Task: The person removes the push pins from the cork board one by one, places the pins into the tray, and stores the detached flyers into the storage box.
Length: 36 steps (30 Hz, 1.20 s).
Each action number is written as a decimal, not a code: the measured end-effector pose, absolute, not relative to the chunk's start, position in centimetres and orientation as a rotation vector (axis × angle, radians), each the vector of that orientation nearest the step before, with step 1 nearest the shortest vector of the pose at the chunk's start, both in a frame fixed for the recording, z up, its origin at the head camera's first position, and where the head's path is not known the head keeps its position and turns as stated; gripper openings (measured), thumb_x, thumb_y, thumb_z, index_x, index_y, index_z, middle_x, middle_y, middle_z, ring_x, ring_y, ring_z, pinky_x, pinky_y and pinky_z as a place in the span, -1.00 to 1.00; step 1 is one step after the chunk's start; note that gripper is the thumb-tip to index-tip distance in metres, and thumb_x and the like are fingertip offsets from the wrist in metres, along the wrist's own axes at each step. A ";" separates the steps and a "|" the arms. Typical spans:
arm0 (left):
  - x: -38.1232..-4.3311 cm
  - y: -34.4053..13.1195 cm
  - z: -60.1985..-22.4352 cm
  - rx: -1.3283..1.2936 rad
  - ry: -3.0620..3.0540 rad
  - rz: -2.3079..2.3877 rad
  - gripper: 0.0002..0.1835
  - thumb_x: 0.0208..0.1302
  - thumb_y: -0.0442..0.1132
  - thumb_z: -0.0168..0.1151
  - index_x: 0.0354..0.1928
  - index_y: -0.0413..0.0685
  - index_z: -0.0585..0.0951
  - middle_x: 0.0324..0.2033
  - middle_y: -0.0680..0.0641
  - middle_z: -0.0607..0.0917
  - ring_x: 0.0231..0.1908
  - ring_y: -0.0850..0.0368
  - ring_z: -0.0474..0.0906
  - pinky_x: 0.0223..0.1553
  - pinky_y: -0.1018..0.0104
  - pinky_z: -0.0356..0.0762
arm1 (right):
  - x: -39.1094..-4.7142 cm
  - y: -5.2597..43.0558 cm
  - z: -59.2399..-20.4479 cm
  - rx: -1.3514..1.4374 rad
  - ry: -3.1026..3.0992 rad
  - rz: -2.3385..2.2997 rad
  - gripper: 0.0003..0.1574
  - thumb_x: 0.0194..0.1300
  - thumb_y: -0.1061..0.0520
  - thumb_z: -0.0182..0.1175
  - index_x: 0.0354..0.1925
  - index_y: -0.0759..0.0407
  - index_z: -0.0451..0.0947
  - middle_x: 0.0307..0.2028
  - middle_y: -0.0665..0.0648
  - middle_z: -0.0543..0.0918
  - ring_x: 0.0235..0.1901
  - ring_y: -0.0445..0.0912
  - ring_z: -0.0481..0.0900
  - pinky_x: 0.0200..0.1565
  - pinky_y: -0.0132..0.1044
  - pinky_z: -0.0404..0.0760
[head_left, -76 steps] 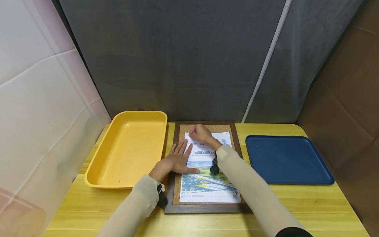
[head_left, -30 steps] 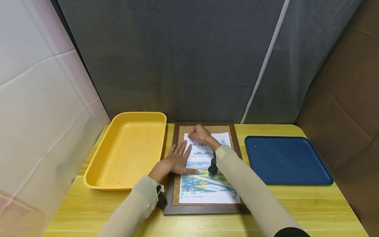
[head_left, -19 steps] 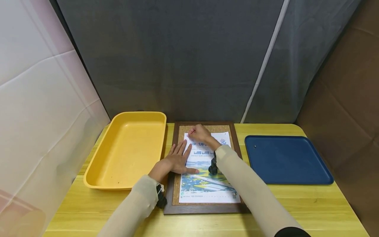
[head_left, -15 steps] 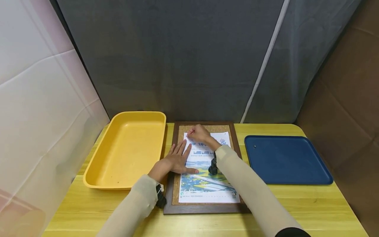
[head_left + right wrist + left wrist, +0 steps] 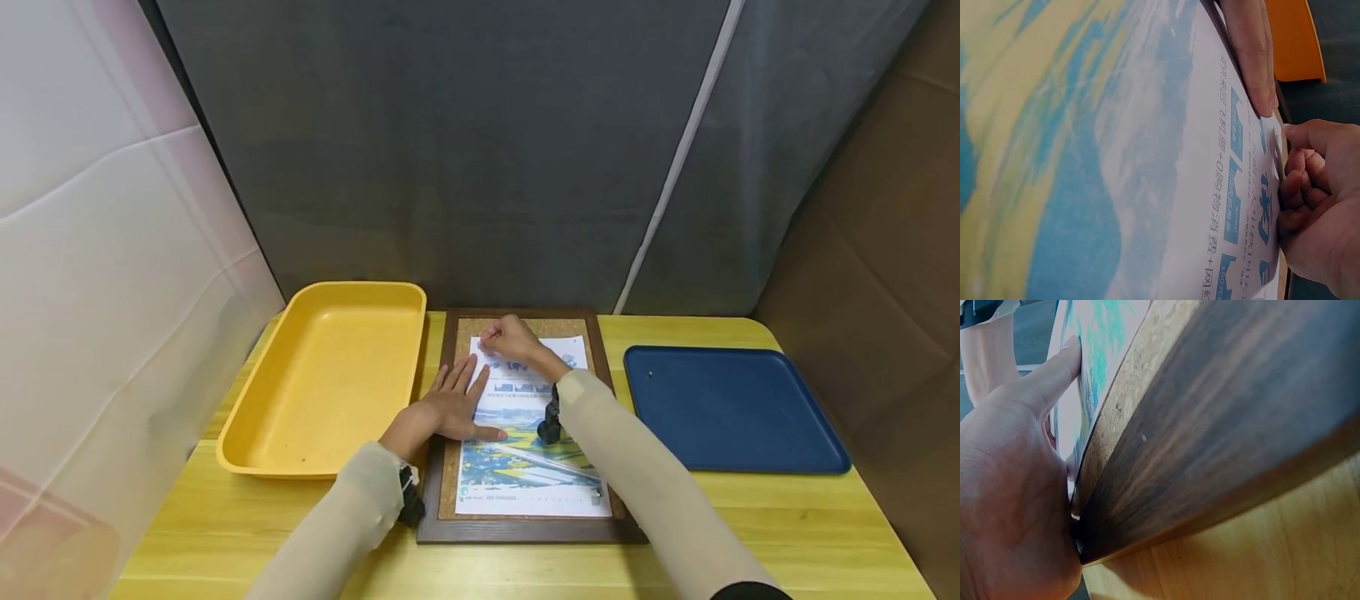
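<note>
A printed paper sheet [image 5: 525,500] lies on a cork board [image 5: 465,325] with a dark wooden frame [image 5: 525,531]. My left hand [image 5: 447,410] rests spread over the sheet's left side, thumb reaching toward its middle. In the left wrist view, the wrist side of the left hand [image 5: 1013,469] is beside the frame edge. My right hand [image 5: 513,340] is at the sheet's top left corner. Its fingers are curled, with the thumb tip [image 5: 1292,132] right at the paper; the tiny thing at the fingertips is mostly hidden. A small dark dot shows near the sheet's top right corner.
A deep yellow tray [image 5: 258,375] stands left of the board. To the right lies a shallow blue tray [image 5: 750,408] with one tiny shiny thing [image 5: 650,374] in it. A grey cloth wall [image 5: 450,150] rises behind the wooden table [image 5: 780,533].
Both hands keep their places on the sheet. The whole head view has shifted slightly; the right forearm has moved a little rightward.
</note>
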<state>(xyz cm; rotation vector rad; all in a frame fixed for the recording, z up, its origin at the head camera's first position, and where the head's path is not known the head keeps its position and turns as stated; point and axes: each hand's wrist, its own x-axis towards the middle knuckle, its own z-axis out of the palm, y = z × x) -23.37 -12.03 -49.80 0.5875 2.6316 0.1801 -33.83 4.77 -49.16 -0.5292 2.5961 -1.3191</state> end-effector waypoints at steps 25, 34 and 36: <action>-23.8 -11.8 -50.4 0.560 2.638 0.157 0.43 0.14 0.69 0.12 0.72 0.05 -0.34 0.66 -0.12 -0.52 0.66 -0.09 -0.62 0.59 -0.15 -0.63 | -33.0 7.9 -48.2 -0.657 2.528 -1.298 -0.85 0.45 0.28 0.26 -0.17 0.37 0.73 -0.31 0.16 0.74 -0.40 -0.18 0.52 -0.29 -0.41 0.49; -23.8 -11.6 -50.3 0.560 2.631 0.177 0.42 0.16 0.66 0.14 0.71 0.04 -0.35 0.66 -0.13 -0.52 0.66 -0.12 -0.62 0.59 -0.19 -0.62 | -32.8 9.5 -47.9 -0.679 2.523 -1.279 -0.89 0.39 0.31 0.27 -0.20 0.34 0.73 -0.37 0.10 0.71 -0.44 -0.21 0.47 -0.35 -0.42 0.44; -23.7 -11.5 -50.2 0.569 2.629 0.179 0.40 0.19 0.64 0.14 0.71 0.02 -0.35 0.66 -0.14 -0.52 0.66 -0.12 -0.61 0.59 -0.20 -0.61 | -32.7 9.8 -47.7 -0.682 2.520 -1.274 -0.90 0.39 0.32 0.28 -0.21 0.33 0.73 -0.37 0.09 0.70 -0.43 -0.20 0.47 -0.36 -0.41 0.44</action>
